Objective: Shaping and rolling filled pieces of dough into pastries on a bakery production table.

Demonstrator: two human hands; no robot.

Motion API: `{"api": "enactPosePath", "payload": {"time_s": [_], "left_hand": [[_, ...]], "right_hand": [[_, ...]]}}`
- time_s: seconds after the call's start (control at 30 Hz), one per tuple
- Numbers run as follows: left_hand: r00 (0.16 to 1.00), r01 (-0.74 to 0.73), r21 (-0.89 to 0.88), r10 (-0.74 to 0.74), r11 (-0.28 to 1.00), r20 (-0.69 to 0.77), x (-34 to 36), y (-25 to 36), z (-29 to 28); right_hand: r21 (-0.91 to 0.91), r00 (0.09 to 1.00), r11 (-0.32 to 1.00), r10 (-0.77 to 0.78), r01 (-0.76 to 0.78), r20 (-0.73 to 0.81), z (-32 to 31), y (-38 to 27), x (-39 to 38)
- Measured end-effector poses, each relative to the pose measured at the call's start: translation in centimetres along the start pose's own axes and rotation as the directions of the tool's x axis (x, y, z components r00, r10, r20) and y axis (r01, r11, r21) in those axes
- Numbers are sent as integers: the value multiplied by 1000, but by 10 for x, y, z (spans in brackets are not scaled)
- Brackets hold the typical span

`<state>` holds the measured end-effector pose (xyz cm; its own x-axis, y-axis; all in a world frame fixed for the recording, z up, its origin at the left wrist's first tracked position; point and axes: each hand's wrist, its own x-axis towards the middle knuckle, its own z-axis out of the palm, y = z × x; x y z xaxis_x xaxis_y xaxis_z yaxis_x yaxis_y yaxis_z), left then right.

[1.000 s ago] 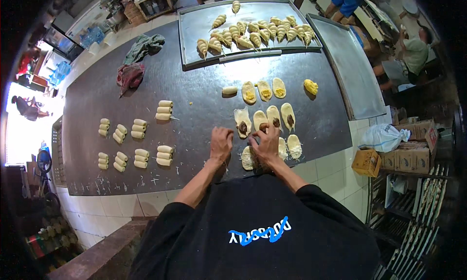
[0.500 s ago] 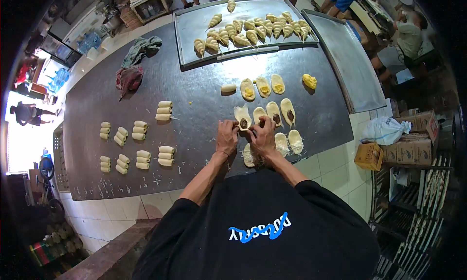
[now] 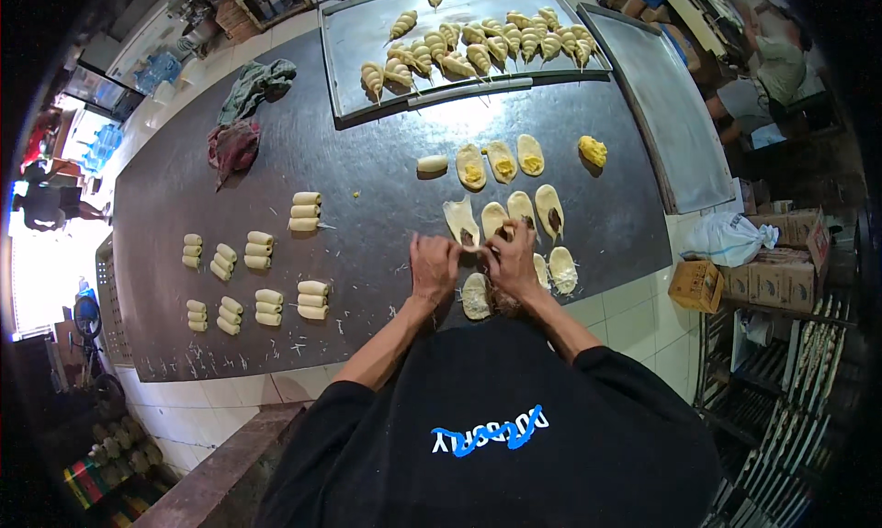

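Note:
A flattened oval of dough (image 3: 457, 212) with dark brown filling lies in front of me, its near end stretched between my hands. My left hand (image 3: 434, 264) has its fingers closed at that end's left corner, and my right hand (image 3: 511, 260) pinches the right corner. Part of the filling is covered by the near edge. Right of it are more ovals with dark filling, including one oval (image 3: 548, 208) at the row's end. Nearer me, a dough oval with whitish shreds (image 3: 476, 298) sits between my wrists; others like it are partly hidden behind my right hand.
Beyond are ovals with yellow filling (image 3: 502, 165), a plain dough roll (image 3: 432, 164) and a yellow lump (image 3: 593, 150). Small dough rolls (image 3: 312, 300) stand grouped at left, below crumpled cloths (image 3: 233, 148). A metal tray (image 3: 367, 32) holds spiral-wrapped dough; another tray (image 3: 675, 147) lies right.
My hands have moved slightly apart, drawing the dough's near end wider and over part of the filling. The whole view has shifted a little.

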<state>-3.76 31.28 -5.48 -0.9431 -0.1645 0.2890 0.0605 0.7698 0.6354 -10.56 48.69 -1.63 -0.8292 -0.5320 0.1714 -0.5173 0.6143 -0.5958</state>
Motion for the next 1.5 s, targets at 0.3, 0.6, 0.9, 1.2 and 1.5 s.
{"api": "enactPosePath", "payload": {"time_s": [0.3, 0.6, 0.9, 1.2, 1.5], "left_hand": [[917, 396, 184, -398, 900, -30, 47, -5, -20], [987, 138, 311, -105, 940, -119, 93, -27, 2], [999, -42, 83, 41, 996, 4, 97, -31, -6], [928, 115, -253, -194, 961, -317, 134, -10, -98], [918, 12, -96, 27, 995, 395, 36, -50, -59]], "right_hand": [[-109, 978, 978, 162, -177, -131, 6, 4, 71], [-100, 990, 991, -101, 92, -94, 14, 10, 103], [-79, 972, 969, -231, 233, 35, 10, 20, 96], [-233, 864, 869, -335, 438, 375, 28, 23, 127], [30, 842, 932, -341, 362, 419, 53, -3, 65]]}}
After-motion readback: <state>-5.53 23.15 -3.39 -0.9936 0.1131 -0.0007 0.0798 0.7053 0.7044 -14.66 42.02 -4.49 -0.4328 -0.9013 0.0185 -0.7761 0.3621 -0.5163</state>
